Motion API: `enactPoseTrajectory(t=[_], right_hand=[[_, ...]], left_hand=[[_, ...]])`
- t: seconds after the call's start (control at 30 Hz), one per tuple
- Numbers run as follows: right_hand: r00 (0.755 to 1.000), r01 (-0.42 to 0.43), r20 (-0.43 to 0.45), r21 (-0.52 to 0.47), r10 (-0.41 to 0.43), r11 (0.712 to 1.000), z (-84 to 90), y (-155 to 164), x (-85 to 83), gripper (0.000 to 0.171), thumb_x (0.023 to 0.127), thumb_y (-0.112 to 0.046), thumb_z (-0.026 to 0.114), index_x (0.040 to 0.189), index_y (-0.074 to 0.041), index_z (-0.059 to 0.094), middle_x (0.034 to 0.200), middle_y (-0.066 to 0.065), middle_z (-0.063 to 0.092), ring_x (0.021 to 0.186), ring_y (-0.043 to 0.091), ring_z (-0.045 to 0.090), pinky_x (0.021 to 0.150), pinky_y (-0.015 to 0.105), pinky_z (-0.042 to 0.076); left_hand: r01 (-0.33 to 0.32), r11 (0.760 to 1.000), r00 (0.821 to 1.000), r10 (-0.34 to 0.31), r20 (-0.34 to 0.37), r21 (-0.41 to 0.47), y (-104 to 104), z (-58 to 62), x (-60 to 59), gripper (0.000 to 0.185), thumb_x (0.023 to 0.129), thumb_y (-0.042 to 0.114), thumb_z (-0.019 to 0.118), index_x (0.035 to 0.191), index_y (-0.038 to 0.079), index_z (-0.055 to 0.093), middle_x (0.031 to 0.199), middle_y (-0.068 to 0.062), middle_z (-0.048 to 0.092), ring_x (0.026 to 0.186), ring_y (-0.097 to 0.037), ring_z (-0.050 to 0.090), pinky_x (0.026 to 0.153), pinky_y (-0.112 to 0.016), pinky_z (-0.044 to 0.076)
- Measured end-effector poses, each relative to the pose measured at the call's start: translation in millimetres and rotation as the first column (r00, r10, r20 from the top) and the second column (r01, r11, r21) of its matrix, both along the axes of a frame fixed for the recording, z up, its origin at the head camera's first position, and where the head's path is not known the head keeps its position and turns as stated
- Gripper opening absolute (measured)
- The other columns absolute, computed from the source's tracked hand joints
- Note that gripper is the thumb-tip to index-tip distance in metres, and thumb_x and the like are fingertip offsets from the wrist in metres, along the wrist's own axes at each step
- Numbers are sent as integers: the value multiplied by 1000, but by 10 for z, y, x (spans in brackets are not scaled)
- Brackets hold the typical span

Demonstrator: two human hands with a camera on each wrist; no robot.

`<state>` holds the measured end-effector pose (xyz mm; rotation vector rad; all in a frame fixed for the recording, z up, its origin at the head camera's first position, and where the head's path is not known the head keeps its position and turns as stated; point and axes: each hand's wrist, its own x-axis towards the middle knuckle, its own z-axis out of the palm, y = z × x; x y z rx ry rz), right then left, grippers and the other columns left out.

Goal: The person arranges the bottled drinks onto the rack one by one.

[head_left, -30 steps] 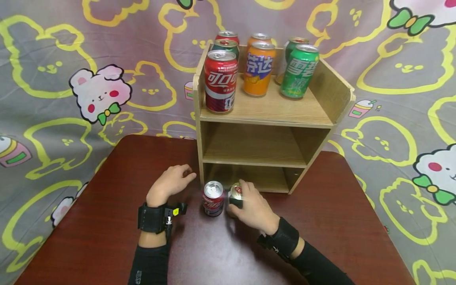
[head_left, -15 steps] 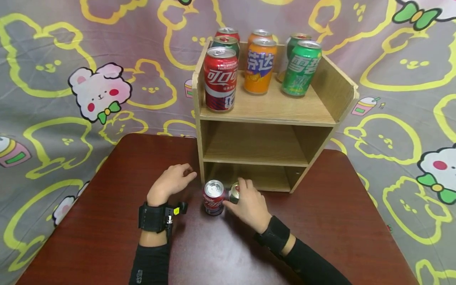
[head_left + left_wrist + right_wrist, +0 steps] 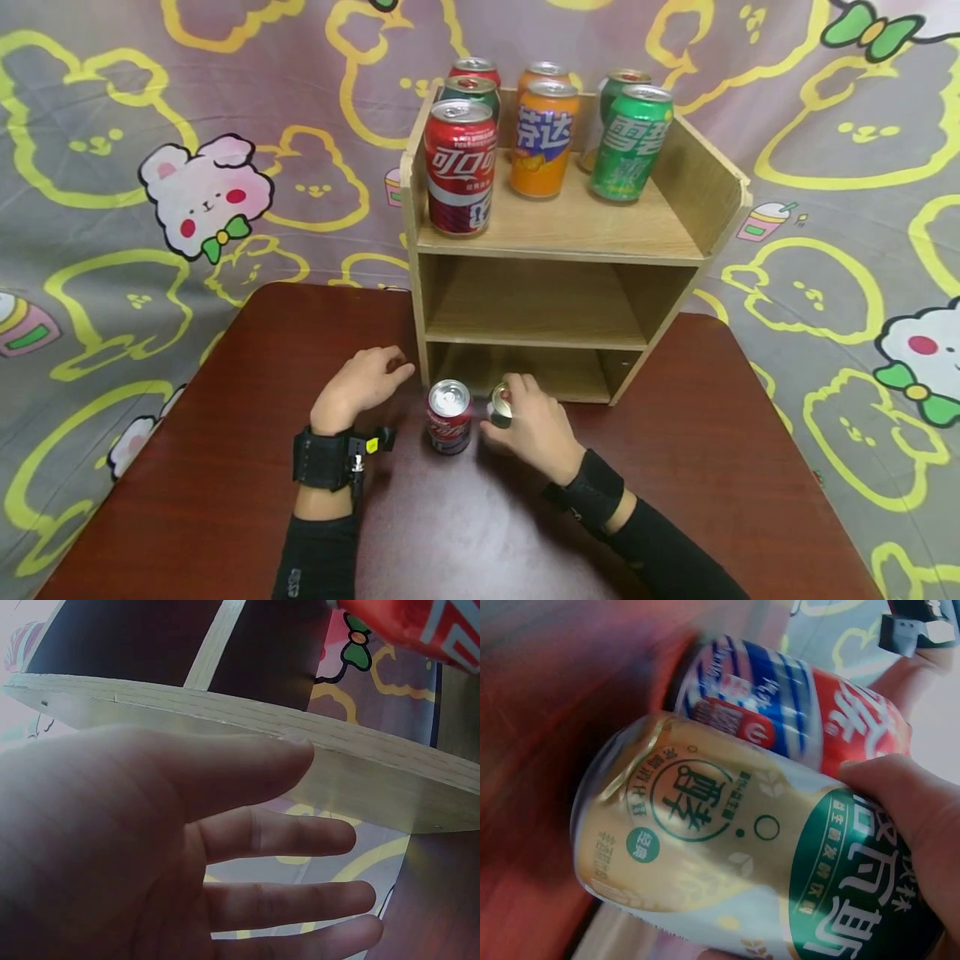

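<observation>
My right hand (image 3: 534, 427) grips a gold and green can (image 3: 500, 406) (image 3: 727, 847), tilted with its top leaning left, just in front of the wooden shelf's (image 3: 555, 250) bottom opening. A red cola can (image 3: 449, 415) (image 3: 795, 727) stands upright on the dark red table (image 3: 225, 467) right beside it. My left hand (image 3: 365, 385) rests on the table left of the red can, against the shelf's left side. It holds nothing. In the left wrist view its fingers (image 3: 300, 892) lie nearly straight below the shelf's edge (image 3: 225, 712).
Several cans stand on the shelf's top: a red cola can (image 3: 460, 167), an orange one (image 3: 543, 139), a green one (image 3: 631, 143), others behind. The middle and bottom compartments hold nothing. A patterned cloth (image 3: 150, 167) hangs behind the table.
The gold and green can has tipped from upright to a leftward tilt in my right hand, which shifted slightly toward the shelf. The left hand and red can stayed put.
</observation>
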<state>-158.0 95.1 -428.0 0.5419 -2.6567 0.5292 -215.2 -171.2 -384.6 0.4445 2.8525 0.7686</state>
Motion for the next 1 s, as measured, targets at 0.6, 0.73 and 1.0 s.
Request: enactPoseTrajectory(t=[0.6, 0.73, 1.0], right_hand=[[956, -258, 134, -28, 260, 966, 930, 319, 71, 66, 67, -41, 83, 116, -7, 55, 100, -1, 58, 78, 7, 56, 62, 22, 49], [942, -305, 142, -18, 304, 952, 1166, 382, 68, 66, 67, -39, 84, 116, -7, 56, 100, -3, 58, 81, 8, 56, 66, 24, 49], [931, -350, 110, -11, 349, 937, 1547, 482, 51, 67, 66, -40, 84, 117, -8, 55, 102, -3, 58, 84, 9, 55, 67, 26, 49]], left_hand=[[16, 1000, 1000, -16, -1, -4, 2, 16, 9, 37, 96, 28, 53, 118, -1, 60, 111, -20, 63, 102, -35, 59, 84, -49, 46], [21, 1000, 1000, -21, 5, -11, 9, 13, 4, 38, 96, 29, 53, 119, -1, 59, 113, -21, 62, 105, -37, 58, 85, -51, 46], [23, 1000, 1000, -23, 1, -5, 13, 13, 9, 38, 96, 29, 52, 118, -1, 59, 111, -20, 63, 103, -36, 59, 84, -50, 46]])
